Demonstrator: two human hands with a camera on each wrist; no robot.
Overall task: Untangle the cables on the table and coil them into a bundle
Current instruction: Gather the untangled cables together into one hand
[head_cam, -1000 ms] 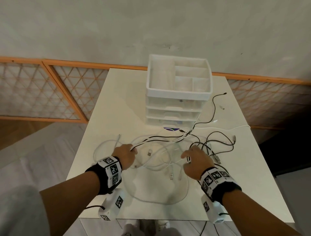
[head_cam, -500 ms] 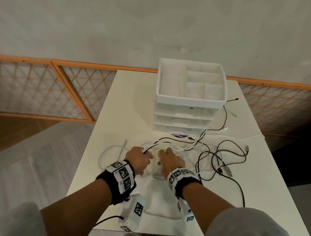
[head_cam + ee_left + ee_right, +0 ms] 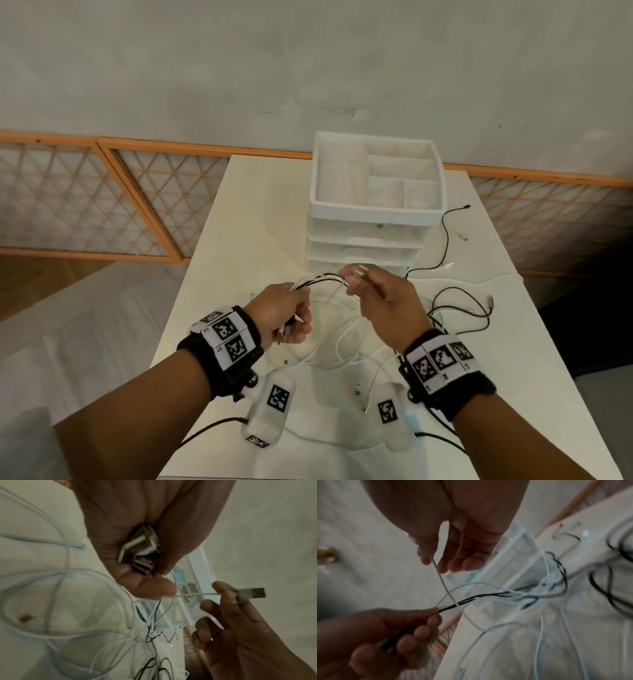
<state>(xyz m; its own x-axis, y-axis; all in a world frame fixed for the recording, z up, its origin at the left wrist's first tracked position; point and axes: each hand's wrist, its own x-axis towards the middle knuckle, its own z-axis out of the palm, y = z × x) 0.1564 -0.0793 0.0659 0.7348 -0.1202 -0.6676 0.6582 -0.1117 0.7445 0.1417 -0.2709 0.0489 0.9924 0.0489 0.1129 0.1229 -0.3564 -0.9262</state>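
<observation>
both hands (image 3: pixel 342 308) grip cables (image 3: pixel 322 279) above table (image 3: pixel 260 219).

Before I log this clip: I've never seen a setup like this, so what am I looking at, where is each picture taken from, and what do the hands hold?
There is no machine here, just a person with cameras strapped on. One picture comes from a head camera looking down at a white table; the other two come from cameras on each wrist, looking along the hand. The patterned bands on the wrists are part of the recording gear.

On the table stands a white drawer organiser, with loose white and black cables lying in a tangle around it.

The left hand grips a bunch of USB plugs, their cables trailing out. The right hand pinches one white cable just behind its USB plug, held up above the table.
</observation>
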